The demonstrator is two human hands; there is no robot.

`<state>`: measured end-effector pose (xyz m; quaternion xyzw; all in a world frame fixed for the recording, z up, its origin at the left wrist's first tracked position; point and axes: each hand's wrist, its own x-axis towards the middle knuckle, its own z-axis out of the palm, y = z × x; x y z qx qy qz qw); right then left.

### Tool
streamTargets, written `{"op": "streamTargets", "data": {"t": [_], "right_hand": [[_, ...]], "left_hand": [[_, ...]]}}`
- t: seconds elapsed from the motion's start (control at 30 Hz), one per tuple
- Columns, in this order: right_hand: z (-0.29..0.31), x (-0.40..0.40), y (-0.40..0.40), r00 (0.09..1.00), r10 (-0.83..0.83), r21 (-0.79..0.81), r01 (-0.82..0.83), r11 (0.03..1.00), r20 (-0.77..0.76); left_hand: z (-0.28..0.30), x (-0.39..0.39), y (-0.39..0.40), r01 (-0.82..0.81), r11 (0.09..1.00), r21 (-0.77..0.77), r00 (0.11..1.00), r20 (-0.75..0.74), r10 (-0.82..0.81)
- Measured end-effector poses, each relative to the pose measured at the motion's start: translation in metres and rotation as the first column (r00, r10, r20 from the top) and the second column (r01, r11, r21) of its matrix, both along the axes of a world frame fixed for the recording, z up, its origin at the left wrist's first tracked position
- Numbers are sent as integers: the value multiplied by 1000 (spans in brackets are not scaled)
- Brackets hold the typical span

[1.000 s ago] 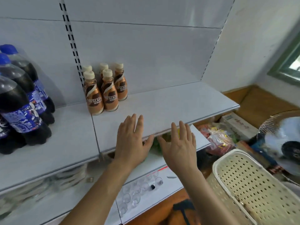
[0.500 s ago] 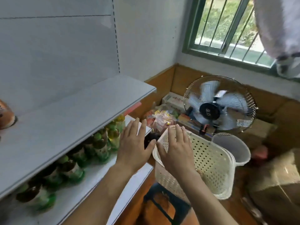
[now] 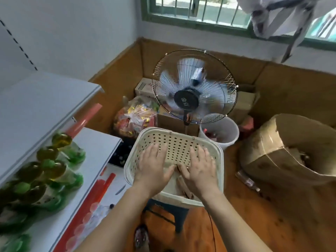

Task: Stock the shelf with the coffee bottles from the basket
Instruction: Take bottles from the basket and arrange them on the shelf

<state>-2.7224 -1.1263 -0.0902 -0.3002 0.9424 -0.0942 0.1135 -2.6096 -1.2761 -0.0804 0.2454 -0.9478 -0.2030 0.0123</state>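
A cream perforated basket (image 3: 179, 140) stands on a dark stool in front of me. Brown coffee bottles (image 3: 183, 188) lie inside it, mostly hidden under my hands. My left hand (image 3: 154, 168) and my right hand (image 3: 198, 169) reach down into the basket side by side, palms down, fingers spread, over the bottles. Neither hand visibly holds a bottle. The white shelf (image 3: 41, 106) where the coffee goes is at the left; the coffee bottles standing on it are out of view.
A lower shelf (image 3: 94, 151) holds green-capped tea bottles (image 3: 54, 168). Behind the basket are a standing fan (image 3: 194, 88), a white bucket (image 3: 221, 131), a bag of snacks (image 3: 134, 119) and cardboard boxes. A large sack (image 3: 294, 148) sits at the right on the wooden floor.
My view has swung from the shelf with its coffee bottles right and down to the basket. Both hands moved from the shelf edge into the basket.
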Motion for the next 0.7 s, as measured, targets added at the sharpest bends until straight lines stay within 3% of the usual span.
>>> {"op": "streamTargets", "data": {"t": [0.33,0.7], "right_hand": [[-62,-37,-14,979,-147,203,117,972,139],[-150,-54,-18,908,-267,203,209,957,322]], "left_hand": [[-84,-65,-52,173,983,62,959,217,-183],[-176,-85,-54,270,947,172,847,426,-319]]}}
